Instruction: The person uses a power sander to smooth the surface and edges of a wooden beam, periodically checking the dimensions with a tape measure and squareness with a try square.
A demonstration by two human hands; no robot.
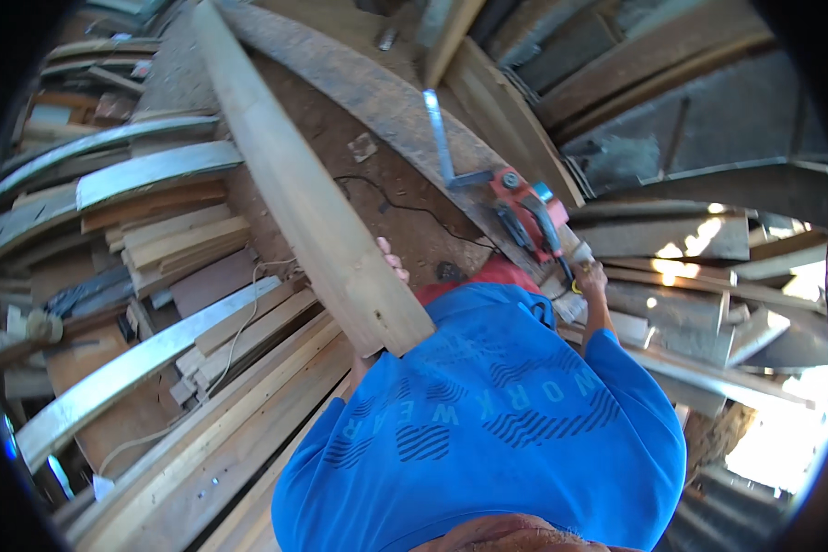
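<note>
My left hand (392,258) grips a long pale wooden plank (304,193); only the fingertips show past its right edge. The plank slants from the upper left down to my chest, and its cut end rests against my blue shirt. My right hand (591,276) reaches out to the right, fingers curled, just behind a red power saw (527,214). Something small and yellow shows at that hand, and what it holds is unclear. The saw sits on a wide, weathered curved board (377,92), its black cord (405,207) trailing left across the dirt floor.
A grey metal square (442,138) lies on the curved board beside the saw. Stacks of planks and curved white-edged boards (147,170) fill the left side. Dark boards and timber (672,101) pile up at the right. Bare earth (340,129) lies between.
</note>
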